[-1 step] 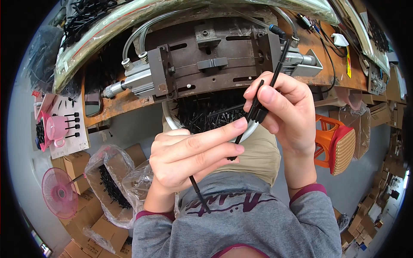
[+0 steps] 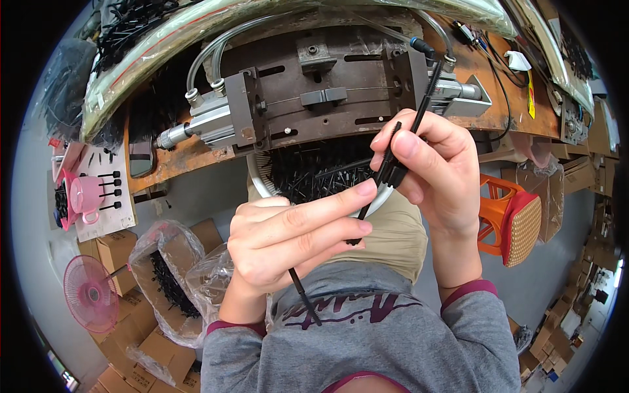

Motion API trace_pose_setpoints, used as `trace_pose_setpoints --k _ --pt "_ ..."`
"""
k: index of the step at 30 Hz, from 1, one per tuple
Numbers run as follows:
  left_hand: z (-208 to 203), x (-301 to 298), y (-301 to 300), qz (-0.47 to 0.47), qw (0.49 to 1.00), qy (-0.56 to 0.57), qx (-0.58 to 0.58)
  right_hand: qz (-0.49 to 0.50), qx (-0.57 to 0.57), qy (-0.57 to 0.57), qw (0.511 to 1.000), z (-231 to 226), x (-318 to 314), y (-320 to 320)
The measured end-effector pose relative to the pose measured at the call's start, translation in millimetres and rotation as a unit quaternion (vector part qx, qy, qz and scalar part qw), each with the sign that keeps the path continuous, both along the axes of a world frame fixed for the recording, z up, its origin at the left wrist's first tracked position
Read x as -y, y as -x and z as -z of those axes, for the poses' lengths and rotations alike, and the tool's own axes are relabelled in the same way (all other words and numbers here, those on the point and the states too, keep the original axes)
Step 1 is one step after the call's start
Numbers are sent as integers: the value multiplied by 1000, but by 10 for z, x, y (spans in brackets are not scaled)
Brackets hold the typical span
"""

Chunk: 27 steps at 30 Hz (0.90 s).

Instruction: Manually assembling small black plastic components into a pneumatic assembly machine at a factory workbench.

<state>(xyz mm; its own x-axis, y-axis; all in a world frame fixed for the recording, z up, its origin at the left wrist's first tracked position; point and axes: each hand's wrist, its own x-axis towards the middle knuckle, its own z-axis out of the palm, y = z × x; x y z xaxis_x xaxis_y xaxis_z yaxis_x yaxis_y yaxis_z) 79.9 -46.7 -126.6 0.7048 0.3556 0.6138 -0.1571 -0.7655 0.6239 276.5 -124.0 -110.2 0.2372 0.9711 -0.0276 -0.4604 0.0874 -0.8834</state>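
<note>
My right hand (image 2: pixel 442 164) pinches a small bunch of thin black brush wands between thumb and fingers. One long wand (image 2: pixel 428 92) points up and away, with a bristled tip; a shorter bristled one (image 2: pixel 391 145) lies alongside it. My left hand (image 2: pixel 278 242) is closed, its index and middle fingers reaching to the lower ends of the bunch. From below that palm sticks out another thin black wand (image 2: pixel 304 298). Under both hands, at my lap, a round container with a white rim (image 2: pixel 260 180) holds many loose black pieces (image 2: pixel 321 171). My fingers partly hide the wands.
Ahead, a dark metal fixture (image 2: pixel 321 114) with air cylinders (image 2: pixel 213 121) and clear hoses stands on a wooden bench (image 2: pixel 173 167). To the left are a pink cup (image 2: pixel 85 194), a pink fan (image 2: pixel 92 295) and a plastic-lined box (image 2: pixel 147 262). An orange stool (image 2: pixel 496 213) stands right.
</note>
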Motion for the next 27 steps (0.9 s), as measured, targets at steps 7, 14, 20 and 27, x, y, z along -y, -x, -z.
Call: trace_pose_setpoints --k 7,14,20,27 --pt "41 21 -4 -14 1000 -4 12 24 -17 0 1000 32 -1 75" --pt "72 19 -7 -17 1000 -5 12 18 -13 -1 1000 71 -4 64" --pt "101 59 -36 -59 998 12 17 21 -6 24 999 79 -4 73" --pt "66 -34 -141 -186 980 -33 -59 123 98 74 985 172 5 66"
